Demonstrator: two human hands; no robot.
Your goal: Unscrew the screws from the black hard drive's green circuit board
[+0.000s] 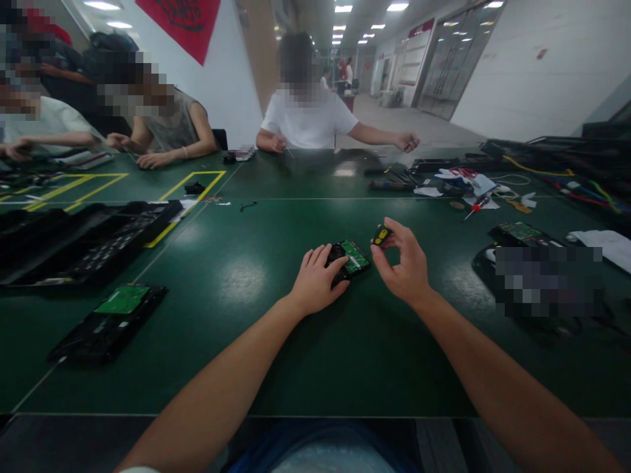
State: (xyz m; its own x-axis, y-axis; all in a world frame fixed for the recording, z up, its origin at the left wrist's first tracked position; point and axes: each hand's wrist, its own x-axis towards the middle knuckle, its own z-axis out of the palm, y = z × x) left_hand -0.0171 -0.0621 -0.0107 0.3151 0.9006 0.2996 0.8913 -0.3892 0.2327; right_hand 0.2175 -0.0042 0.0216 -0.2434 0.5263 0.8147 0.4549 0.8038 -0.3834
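Observation:
A small black device with a green circuit board (351,257) lies on the dark green table (276,328) in front of me. My left hand (318,279) rests on its left side, fingers curled over the black casing. Just to the right, my right hand (404,263) pinches a small black and yellow tool (381,235) by its handle, held a little above and beside the board's right corner.
A black device with a green board (111,318) lies at the left, black trays (83,243) behind it. More boards, cables and a red-handled screwdriver (473,209) lie at the right. Several people sit along the far and left edges, hands on the table.

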